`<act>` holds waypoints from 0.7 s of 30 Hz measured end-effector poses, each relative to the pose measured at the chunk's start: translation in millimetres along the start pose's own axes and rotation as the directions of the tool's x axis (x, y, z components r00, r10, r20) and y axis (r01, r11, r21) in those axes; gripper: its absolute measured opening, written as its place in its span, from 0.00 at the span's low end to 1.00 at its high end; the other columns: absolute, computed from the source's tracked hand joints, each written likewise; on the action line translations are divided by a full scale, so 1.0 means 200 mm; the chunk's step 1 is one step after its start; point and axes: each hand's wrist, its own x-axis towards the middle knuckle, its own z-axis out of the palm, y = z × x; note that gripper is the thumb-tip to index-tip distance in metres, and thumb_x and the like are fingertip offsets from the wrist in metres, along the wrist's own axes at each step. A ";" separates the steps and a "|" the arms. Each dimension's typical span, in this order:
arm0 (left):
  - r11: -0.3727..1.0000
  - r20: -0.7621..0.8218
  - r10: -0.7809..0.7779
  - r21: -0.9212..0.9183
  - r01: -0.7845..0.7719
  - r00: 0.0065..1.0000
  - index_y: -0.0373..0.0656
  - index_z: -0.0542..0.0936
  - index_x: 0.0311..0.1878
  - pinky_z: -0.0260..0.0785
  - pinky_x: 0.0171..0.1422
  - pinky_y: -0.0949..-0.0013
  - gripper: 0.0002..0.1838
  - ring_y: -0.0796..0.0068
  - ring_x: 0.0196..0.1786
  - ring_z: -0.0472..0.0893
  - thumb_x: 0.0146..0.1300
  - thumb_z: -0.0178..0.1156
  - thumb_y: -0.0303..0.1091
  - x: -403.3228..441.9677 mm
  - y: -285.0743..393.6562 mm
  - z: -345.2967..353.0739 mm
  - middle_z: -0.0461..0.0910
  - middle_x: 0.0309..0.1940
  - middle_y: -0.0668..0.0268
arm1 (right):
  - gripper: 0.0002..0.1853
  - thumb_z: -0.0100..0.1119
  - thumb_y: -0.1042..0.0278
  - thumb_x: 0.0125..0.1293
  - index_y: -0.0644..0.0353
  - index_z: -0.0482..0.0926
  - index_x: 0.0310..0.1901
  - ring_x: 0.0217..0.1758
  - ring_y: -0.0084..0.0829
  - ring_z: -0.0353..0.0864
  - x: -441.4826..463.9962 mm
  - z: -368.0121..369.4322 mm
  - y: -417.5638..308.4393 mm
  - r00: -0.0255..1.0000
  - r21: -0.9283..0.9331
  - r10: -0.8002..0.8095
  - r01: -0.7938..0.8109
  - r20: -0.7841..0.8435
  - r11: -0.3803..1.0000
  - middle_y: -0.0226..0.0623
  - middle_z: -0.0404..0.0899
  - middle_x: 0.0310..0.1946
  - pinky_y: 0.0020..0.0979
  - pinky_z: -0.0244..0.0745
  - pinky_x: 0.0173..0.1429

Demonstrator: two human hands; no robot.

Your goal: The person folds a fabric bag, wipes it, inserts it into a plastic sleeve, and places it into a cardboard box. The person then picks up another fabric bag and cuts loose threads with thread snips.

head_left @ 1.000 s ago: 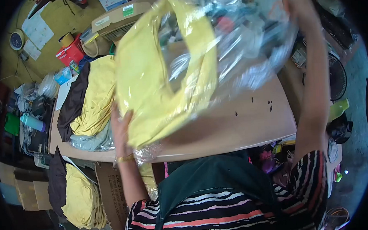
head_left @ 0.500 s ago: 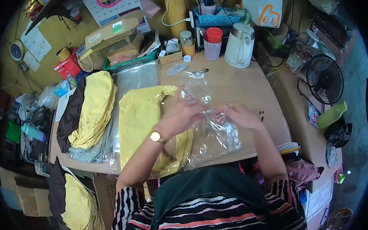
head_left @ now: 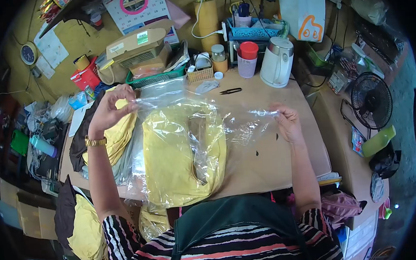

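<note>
A yellow folded garment [head_left: 169, 153] lies on the brown table [head_left: 267, 174] inside a clear plastic bag [head_left: 245, 128]. At the upper left, my left hand [head_left: 115, 109] pinches one edge of the bag between thumb and fingers. My right hand [head_left: 288, 122] grips the bag's far right end, and the plastic stretches between both hands above the table. Beneath my left wrist rests a pile of yellow and dark brown cloth [head_left: 121, 141]. Black thread snips [head_left: 231, 91] lie behind the bag.
A white kettle [head_left: 277, 63], a pink cup with red lid [head_left: 247, 59] and a green basket [head_left: 158, 81] line the table's back. A black fan [head_left: 371, 100] stands at the right. Another yellow and brown pile [head_left: 84, 230] sits at the lower left.
My hands have moved apart, the left one up and leftward, the right one rightward. The clear bag, bunched between them before, is spread out. The snips now show uncovered.
</note>
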 end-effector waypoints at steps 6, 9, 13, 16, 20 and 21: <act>0.452 -0.219 0.312 -0.822 -0.347 0.925 0.50 0.73 0.28 0.48 0.76 0.49 0.18 0.65 0.49 0.73 0.45 0.75 0.43 -0.01 -0.11 0.04 0.72 0.26 0.72 | 0.11 0.65 0.65 0.64 0.64 0.79 0.31 0.28 0.20 0.77 0.13 0.01 -0.03 0.987 0.065 -0.066 0.058 0.144 0.996 0.32 0.80 0.31 0.25 0.70 0.50; 0.551 -0.194 0.292 -0.766 -0.330 0.937 0.51 0.72 0.25 0.49 0.75 0.49 0.21 0.69 0.42 0.70 0.42 0.76 0.47 -0.04 -0.07 0.00 0.69 0.23 0.73 | 0.10 0.67 0.65 0.62 0.63 0.80 0.31 0.22 0.21 0.74 0.17 -0.04 -0.12 0.970 0.269 -0.145 0.089 0.195 0.959 0.31 0.80 0.28 0.25 0.70 0.47; 0.719 -0.200 0.284 -0.603 -0.346 0.938 0.50 0.72 0.22 0.51 0.73 0.52 0.21 0.71 0.39 0.69 0.44 0.75 0.49 -0.06 0.00 -0.07 0.68 0.22 0.74 | 0.05 0.66 0.71 0.60 0.61 0.82 0.31 0.26 0.21 0.75 0.22 0.01 -0.39 0.913 -0.509 0.079 0.151 0.401 0.847 0.33 0.80 0.27 0.28 0.69 0.50; 0.699 -0.262 0.352 -0.565 -0.438 0.899 0.49 0.73 0.22 0.54 0.71 0.54 0.20 0.73 0.38 0.69 0.46 0.73 0.49 -0.07 0.00 -0.11 0.68 0.22 0.74 | 0.01 0.65 0.75 0.56 0.60 0.83 0.28 0.31 0.23 0.75 0.23 0.04 -0.42 0.886 -0.675 0.124 0.243 0.448 0.696 0.32 0.81 0.26 0.31 0.66 0.47; 0.745 -0.124 0.300 -0.589 -0.314 0.946 0.46 0.75 0.23 0.61 0.58 0.64 0.18 0.74 0.37 0.69 0.47 0.75 0.44 -0.10 0.01 -0.12 0.69 0.23 0.74 | 0.04 0.68 0.72 0.55 0.62 0.84 0.29 0.29 0.24 0.73 0.21 0.04 -0.39 0.883 -0.217 -0.021 0.139 0.469 0.966 0.31 0.80 0.27 0.33 0.66 0.46; 0.821 -0.074 0.228 -0.522 -0.233 0.971 0.43 0.76 0.25 0.63 0.52 0.69 0.17 0.75 0.37 0.69 0.48 0.75 0.42 -0.11 0.03 -0.12 0.70 0.24 0.74 | 0.06 0.68 0.70 0.56 0.63 0.84 0.30 0.27 0.24 0.73 0.21 0.04 -0.38 0.863 -0.058 -0.107 0.155 0.494 0.986 0.31 0.80 0.27 0.34 0.66 0.46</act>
